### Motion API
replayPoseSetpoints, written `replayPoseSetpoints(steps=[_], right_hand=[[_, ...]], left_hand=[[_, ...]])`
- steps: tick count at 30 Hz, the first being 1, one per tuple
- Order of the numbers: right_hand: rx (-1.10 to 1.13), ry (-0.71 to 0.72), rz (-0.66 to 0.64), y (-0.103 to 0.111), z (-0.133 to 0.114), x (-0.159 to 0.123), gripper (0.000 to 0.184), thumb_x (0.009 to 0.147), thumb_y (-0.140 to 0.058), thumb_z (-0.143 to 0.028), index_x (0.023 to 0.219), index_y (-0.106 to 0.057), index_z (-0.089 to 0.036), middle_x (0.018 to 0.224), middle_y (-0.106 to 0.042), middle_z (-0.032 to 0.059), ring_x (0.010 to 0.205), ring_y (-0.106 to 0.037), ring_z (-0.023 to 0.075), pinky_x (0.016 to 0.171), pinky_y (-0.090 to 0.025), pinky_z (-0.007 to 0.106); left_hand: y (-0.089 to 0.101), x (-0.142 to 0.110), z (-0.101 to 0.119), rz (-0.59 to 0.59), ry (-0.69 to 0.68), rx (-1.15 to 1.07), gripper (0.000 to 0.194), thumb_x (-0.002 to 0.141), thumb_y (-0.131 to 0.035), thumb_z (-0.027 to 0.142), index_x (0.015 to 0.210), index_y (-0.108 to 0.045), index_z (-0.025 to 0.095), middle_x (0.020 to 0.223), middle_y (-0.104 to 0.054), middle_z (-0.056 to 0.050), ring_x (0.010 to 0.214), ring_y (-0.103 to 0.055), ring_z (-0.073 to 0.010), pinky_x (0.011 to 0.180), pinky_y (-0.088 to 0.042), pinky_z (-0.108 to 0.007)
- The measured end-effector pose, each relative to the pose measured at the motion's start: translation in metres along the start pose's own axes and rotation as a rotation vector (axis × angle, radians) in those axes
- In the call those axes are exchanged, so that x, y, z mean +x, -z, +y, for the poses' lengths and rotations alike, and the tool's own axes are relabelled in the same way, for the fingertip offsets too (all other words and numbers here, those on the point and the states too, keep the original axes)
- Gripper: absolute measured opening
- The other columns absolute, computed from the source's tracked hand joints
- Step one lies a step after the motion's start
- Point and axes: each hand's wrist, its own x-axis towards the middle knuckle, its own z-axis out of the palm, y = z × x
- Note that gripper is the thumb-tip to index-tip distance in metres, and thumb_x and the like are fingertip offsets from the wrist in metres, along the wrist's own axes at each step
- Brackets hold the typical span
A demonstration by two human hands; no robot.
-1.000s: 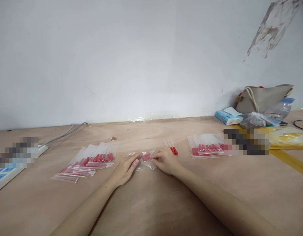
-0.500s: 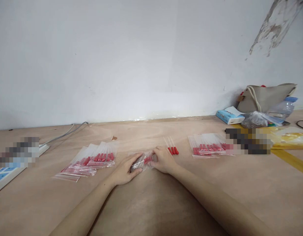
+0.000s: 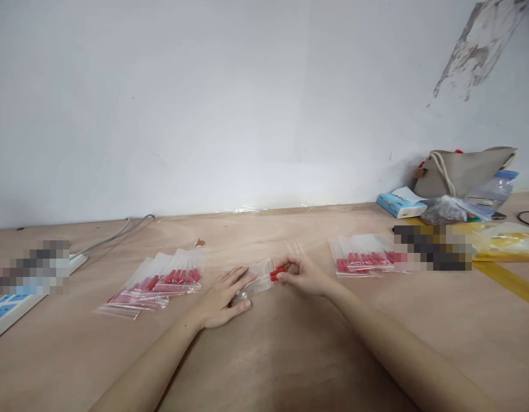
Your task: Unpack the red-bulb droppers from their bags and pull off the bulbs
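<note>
My left hand (image 3: 227,298) lies on the table with fingers stretched out, its fingertips resting on a clear zip bag (image 3: 259,280). At the bag's right end, which has a red line, my right hand (image 3: 302,273) pinches red-ended thin sticks (image 3: 277,273); their pale shafts run leftward at the bag. How many it holds, I cannot tell. Behind the right hand, pale shafts of other sticks (image 3: 295,247) show on the table, their red ends hidden by the hand.
Filled clear bags with red-ended sticks lie in an overlapping pile (image 3: 161,280) at left and another (image 3: 362,254) at right. A power strip (image 3: 36,297) sits far left. A blue tissue pack (image 3: 401,202), a beige bag (image 3: 465,171) and yellow plastic packaging (image 3: 504,240) lie at right.
My right hand has moved right to the bag's end, and the red ends now show between its fingers. The bag lies more stretched out, and my left hand is flatter on it.
</note>
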Motion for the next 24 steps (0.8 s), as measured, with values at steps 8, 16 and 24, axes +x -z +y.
replayPoseSetpoints(steps=[8,16,24], right_hand=[[0.120,0.056,0.437,0.076,0.011,-0.022,0.037,0.065,-0.065,-0.041,0.091,-0.057,-0.015,0.083,-0.067,0.0080,0.072,-0.064,0.0168,0.070,-0.051,0.033],[-0.663,0.197,0.511,0.071,0.049,-0.032,0.026,0.082,-0.043,-0.023,0.100,-0.062,-0.022,0.102,-0.065,0.0036,0.093,-0.060,0.0182,0.083,-0.048,0.034],[-0.829,0.206,0.296,0.064,0.061,-0.032,0.031,0.086,-0.040,-0.022,0.110,-0.058,-0.022,0.117,-0.057,0.0054,0.104,-0.055,0.0191,0.090,-0.044,0.035]], left_hand=[[-0.001,0.000,0.004,-0.056,-0.047,0.038,0.047,0.083,-0.040,0.052,0.128,-0.034,0.041,0.146,-0.009,0.002,0.131,-0.004,-0.0347,0.102,-0.012,-0.058],[-0.010,0.010,-0.001,0.244,0.295,0.113,0.045,0.089,-0.028,0.041,0.127,-0.042,0.022,0.138,-0.032,-0.010,0.128,-0.027,-0.0286,0.101,-0.028,-0.049],[0.010,0.006,-0.007,0.024,-0.094,-0.006,0.036,0.090,-0.031,0.031,0.123,-0.045,0.035,0.140,-0.030,0.003,0.130,-0.024,-0.0193,0.105,-0.026,-0.042]])
